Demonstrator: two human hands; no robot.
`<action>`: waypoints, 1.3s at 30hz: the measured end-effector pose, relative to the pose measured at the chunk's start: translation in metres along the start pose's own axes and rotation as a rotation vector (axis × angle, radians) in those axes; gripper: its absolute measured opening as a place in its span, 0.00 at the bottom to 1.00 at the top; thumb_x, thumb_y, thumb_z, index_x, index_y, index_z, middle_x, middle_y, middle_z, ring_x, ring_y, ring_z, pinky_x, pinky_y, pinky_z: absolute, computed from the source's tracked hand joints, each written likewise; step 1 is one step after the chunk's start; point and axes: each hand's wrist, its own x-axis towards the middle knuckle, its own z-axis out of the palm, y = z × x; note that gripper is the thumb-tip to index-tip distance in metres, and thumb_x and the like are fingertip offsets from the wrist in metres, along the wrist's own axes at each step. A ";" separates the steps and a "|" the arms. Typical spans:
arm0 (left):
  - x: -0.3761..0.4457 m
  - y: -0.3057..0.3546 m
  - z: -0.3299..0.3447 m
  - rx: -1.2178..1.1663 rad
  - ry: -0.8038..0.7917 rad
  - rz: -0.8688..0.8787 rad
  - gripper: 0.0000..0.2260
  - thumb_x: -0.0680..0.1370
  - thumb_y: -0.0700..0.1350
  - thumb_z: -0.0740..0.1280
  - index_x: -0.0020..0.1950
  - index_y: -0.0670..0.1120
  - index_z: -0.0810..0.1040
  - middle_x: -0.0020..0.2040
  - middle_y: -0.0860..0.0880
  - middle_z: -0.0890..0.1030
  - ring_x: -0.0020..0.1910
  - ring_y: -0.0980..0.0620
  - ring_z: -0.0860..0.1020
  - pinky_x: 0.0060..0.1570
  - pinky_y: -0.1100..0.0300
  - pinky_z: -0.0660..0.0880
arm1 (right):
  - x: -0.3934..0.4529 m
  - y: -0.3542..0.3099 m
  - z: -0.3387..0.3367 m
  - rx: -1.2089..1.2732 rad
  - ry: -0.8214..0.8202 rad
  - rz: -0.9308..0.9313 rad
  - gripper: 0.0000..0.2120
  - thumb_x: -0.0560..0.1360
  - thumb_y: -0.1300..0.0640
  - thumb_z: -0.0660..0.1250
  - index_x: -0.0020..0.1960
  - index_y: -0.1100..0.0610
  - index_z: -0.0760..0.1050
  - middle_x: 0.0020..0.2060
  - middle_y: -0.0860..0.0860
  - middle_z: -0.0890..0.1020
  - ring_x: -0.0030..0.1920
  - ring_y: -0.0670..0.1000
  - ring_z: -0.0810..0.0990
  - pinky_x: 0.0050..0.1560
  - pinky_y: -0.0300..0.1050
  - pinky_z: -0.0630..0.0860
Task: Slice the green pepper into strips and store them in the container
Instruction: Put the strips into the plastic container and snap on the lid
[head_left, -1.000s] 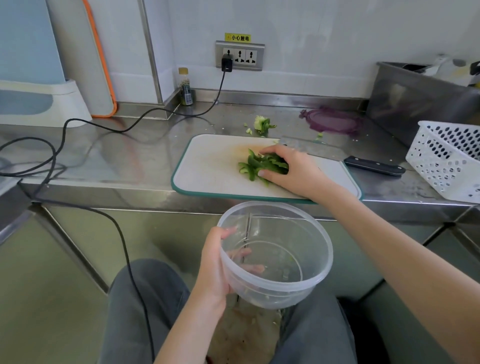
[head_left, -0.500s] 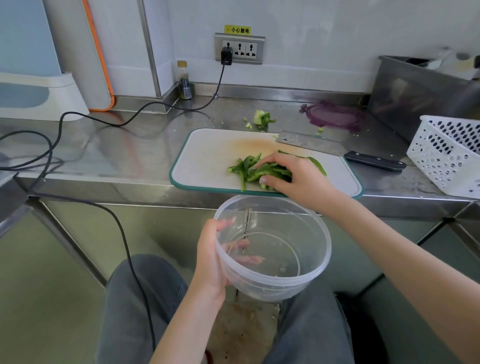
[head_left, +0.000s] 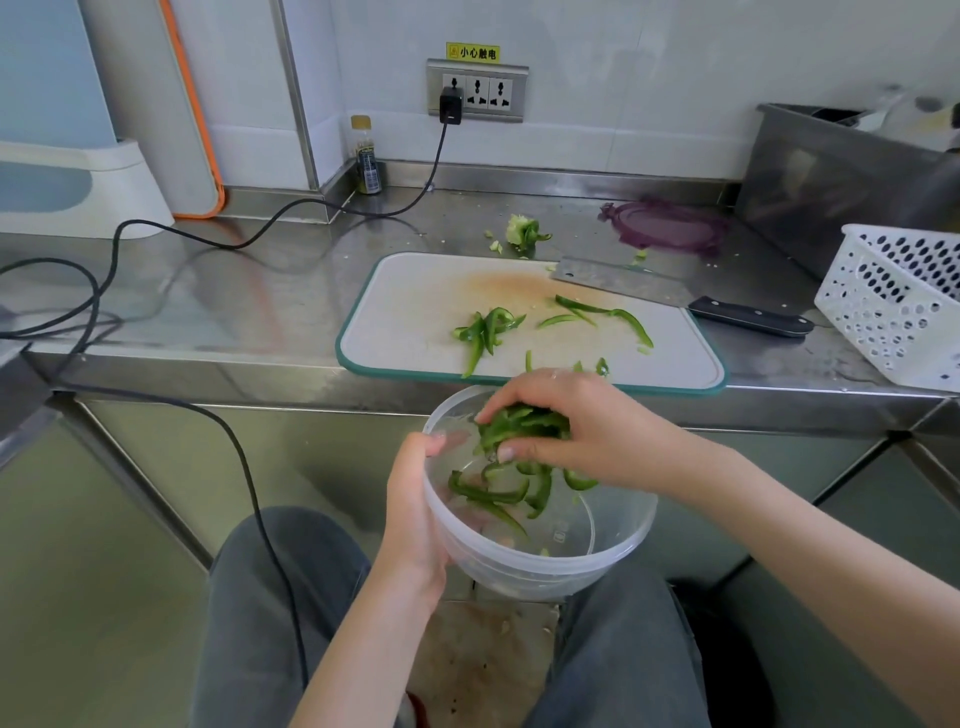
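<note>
Most of the pepper strips (head_left: 519, 423) sit clenched in the right hand (head_left: 582, 426) over the container (head_left: 613, 551), some already inside. Left hand (head_left: 415, 514) grips its rim; slicing looks done, and two small clusters on the cutting board (head_left: 415, 301) beyond the container remain.

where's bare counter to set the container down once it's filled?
Best: bare steel counter left of the cutting board, past the black cable. The board's left part is also bare. Crowded on the right: cleaver, purple lid, white basket, and pepper strips mid-board.

White wall (head_left: 623, 78) with triple socket (head_left: 477, 92); stainless steel counter (head_left: 234, 301); steel cabinet fronts (head_left: 156, 467) below.
</note>
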 end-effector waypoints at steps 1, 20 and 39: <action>0.001 0.000 -0.001 -0.001 -0.002 -0.003 0.18 0.75 0.50 0.54 0.51 0.45 0.81 0.42 0.44 0.83 0.45 0.42 0.80 0.50 0.42 0.74 | -0.001 -0.002 0.001 0.014 -0.043 -0.002 0.13 0.73 0.53 0.71 0.57 0.51 0.77 0.48 0.42 0.79 0.50 0.38 0.75 0.53 0.29 0.71; 0.004 -0.005 -0.007 -0.030 0.053 -0.046 0.18 0.74 0.52 0.58 0.58 0.47 0.79 0.51 0.39 0.82 0.51 0.35 0.80 0.44 0.47 0.77 | -0.007 0.019 -0.005 0.049 0.320 0.343 0.13 0.79 0.57 0.60 0.63 0.51 0.74 0.53 0.42 0.80 0.48 0.31 0.76 0.47 0.21 0.67; 0.006 -0.005 -0.007 -0.051 0.030 -0.062 0.28 0.62 0.55 0.63 0.59 0.45 0.77 0.57 0.37 0.79 0.53 0.35 0.79 0.46 0.45 0.76 | 0.050 0.068 -0.034 -0.243 0.223 0.687 0.19 0.82 0.51 0.53 0.70 0.57 0.66 0.65 0.59 0.73 0.64 0.60 0.71 0.61 0.48 0.67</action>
